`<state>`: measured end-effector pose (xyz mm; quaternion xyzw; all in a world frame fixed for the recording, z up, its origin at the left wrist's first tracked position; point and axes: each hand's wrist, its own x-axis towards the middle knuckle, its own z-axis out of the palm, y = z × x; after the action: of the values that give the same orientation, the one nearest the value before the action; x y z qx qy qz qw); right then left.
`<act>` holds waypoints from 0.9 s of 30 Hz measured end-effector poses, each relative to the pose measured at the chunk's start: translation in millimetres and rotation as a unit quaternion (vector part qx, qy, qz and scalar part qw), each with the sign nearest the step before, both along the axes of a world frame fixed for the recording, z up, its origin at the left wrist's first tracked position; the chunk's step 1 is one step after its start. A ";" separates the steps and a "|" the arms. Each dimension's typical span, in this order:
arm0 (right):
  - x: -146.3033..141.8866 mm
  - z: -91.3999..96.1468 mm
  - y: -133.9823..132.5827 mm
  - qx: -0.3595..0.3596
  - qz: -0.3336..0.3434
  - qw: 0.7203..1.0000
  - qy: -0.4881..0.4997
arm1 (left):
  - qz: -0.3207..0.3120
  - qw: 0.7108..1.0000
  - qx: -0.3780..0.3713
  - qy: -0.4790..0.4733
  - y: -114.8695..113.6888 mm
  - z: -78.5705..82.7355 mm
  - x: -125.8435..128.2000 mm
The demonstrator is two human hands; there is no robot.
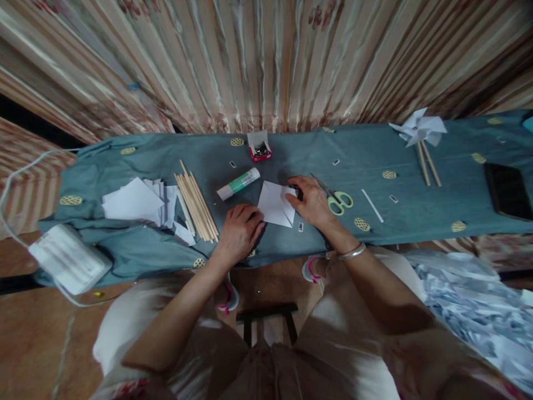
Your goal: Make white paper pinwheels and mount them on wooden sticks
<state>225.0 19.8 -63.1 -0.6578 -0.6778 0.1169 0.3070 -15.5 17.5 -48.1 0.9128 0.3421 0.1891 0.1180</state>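
A white paper square (pixel 275 204) with cut lines near its corners lies on the cloth in front of me. My left hand (pixel 240 229) is curled at its left edge, fingertips and thumb close together on the paper. Over the right edge, my right hand (pixel 312 201) has thumb and forefinger spread apart, the thumb resting on the paper. Green-handled scissors (pixel 339 201) lie just right of that hand, partly behind it. A glue stick (pixel 239 184) lies beyond my left hand. Behind the paper stands an open red box (pixel 261 155) of small metal pieces.
Wooden sticks (pixel 195 205) and paper sheets (pixel 133 203) lie left, near a white power strip (pixel 70 258). Rightward are a paper strip (pixel 372 205), a paper pinwheel (pixel 420 129) on sticks and a phone (pixel 508 190). A curtain (pixel 266 66) hangs behind the narrow table.
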 end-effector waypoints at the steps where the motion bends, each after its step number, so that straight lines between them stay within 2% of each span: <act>1: 1.2 -0.5 0.2 0.006 -0.002 1.000 -0.007 | 0.000 1.000 0.002 -0.004 -0.3 -1.1 -2.1; 14: 16.3 -3.2 5.4 0.016 -0.011 1.000 -0.007 | 0.010 0.999 -0.005 -0.033 -2.9 -5.8 -12.4; 19: 17.9 -2.6 6.6 0.020 -0.039 0.999 0.022 | 0.017 0.995 -0.015 -0.100 1.7 5.7 -21.9; 23: 17.1 2.7 4.0 0.025 -0.065 0.997 0.039 | 0.110 0.982 0.001 -0.152 22.2 14.6 -30.0; 27: 15.8 10.3 0.8 0.020 -0.075 0.995 0.059 | 0.188 0.975 0.013 -0.120 47.8 5.8 -30.6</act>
<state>240.8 20.7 -52.7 -0.6921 -0.6096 0.1187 0.3678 -46.0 65.3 -42.2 0.8043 0.4883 0.3208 0.1084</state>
